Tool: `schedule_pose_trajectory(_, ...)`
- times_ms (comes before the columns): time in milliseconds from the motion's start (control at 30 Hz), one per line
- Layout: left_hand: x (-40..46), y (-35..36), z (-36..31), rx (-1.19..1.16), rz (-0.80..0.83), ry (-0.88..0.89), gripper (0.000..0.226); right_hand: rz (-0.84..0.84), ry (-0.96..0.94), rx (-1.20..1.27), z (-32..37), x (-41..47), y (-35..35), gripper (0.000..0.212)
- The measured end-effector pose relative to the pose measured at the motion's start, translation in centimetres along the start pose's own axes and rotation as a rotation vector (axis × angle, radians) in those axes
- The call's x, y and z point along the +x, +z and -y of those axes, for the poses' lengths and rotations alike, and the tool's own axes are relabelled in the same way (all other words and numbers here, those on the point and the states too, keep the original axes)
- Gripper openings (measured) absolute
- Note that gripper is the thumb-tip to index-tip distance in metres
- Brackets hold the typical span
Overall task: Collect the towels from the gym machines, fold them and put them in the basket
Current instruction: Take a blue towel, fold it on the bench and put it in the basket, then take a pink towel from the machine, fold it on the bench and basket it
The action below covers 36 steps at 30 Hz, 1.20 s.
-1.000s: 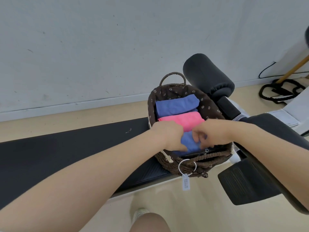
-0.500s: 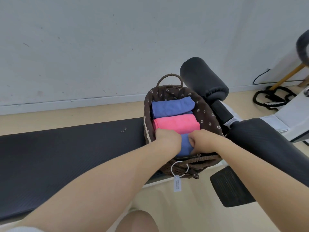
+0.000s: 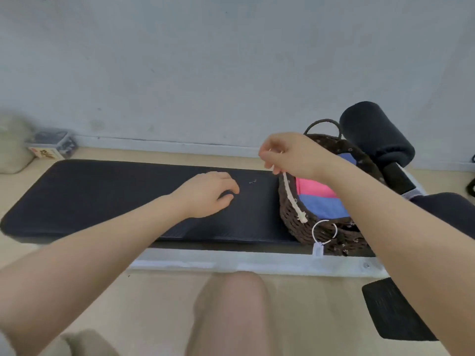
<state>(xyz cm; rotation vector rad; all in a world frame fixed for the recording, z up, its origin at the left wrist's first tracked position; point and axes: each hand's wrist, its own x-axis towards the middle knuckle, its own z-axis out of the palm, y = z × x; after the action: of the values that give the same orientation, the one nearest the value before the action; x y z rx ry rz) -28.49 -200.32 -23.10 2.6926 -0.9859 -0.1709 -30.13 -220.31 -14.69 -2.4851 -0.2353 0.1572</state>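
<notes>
A dark brown woven basket (image 3: 291,217) stands at the right end of a black bench pad (image 3: 102,196). Folded towels lie in it side by side: a blue towel (image 3: 321,206) nearest me, a pink towel (image 3: 313,187) behind it, and another blue towel (image 3: 348,159) at the back, partly hidden by my right arm. My right hand (image 3: 290,155) hovers over the basket's left rim, fingers curled, pinching a cream cord (image 3: 293,199) that runs down along the rim. My left hand (image 3: 208,194) hangs just above the pad, left of the basket, fingers loosely curled and holding nothing.
A black foam roller (image 3: 372,134) of the machine rises right behind the basket. A white tag on a ring (image 3: 318,249) dangles from the basket's front. A box (image 3: 51,145) sits on the floor by the wall at far left. A black footplate (image 3: 393,309) lies at lower right.
Both hands have come out of the basket, leaving the near blue towel lying in it. My left hand moved left over the pad; my right rose to the left rim and took the cord.
</notes>
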Motion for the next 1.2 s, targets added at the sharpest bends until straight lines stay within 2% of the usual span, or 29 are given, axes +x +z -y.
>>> schedule_pose_trajectory(100,-5.0,-0.2,4.1,0.025,0.126,-0.214,0.025,0.068,-0.116,-0.095,4.1,1.3,5.1,0.014)
schedule_pose_trajectory(167,-8.3,-0.1,6.9,0.024,0.111,-0.309,0.024,0.124,-0.166,-0.12,6.1,2.3,9.5,0.017)
schedule_pose_trajectory(267,-13.1,0.1,11.0,-0.138,-0.046,-0.46,0.024,0.153,-0.191,-0.144,8.6,4.4,16.4,0.021)
schedule_pose_trajectory(400,-19.5,0.5,15.7,-0.469,-0.349,-0.67,0.031,0.225,-0.192,-0.13,13.5,8.2,24.0,0.027)
schedule_pose_trajectory(467,-22.6,0.6,18.4,-0.602,-0.454,-0.744,0.026,0.268,-0.207,-0.126,16.4,10.7,26.8,0.029)
schedule_pose_trajectory(633,-29.8,0.7,26.6,-0.705,-0.564,-0.876,0.015,0.392,-0.277,-0.162,24.8,16.3,33.9,0.025)
schedule_pose_trajectory(733,-34.9,-0.6,30.5,-0.769,-0.525,-0.958,0.019,0.52,-0.277,-0.232,29.8,17.4,37.2,0.029)
schedule_pose_trajectory(833,-41.0,-4.7,32.4,-0.765,-0.604,-1.033,0.02,0.624,-0.245,-0.255,36.1,16.9,38.7,0.037)
schedule_pose_trajectory(933,-47.8,-11.4,32.5,-0.789,-0.698,-1.107,0.021,0.717,-0.259,-0.273,45.1,15.4,38.6,0.038)
schedule_pose_trajectory(1067,-58.6,-22.8,32.2,-0.817,-0.691,-1.173,0.023,0.811,-0.432,-0.362,60.7,13.9,37.8,0.031)
schedule_pose_trajectory(1200,-69.4,-33.2,32.1,-0.777,-0.664,-1.252,0.027,0.836,-0.588,-0.418,75.9,12.4,38.2,0.028)
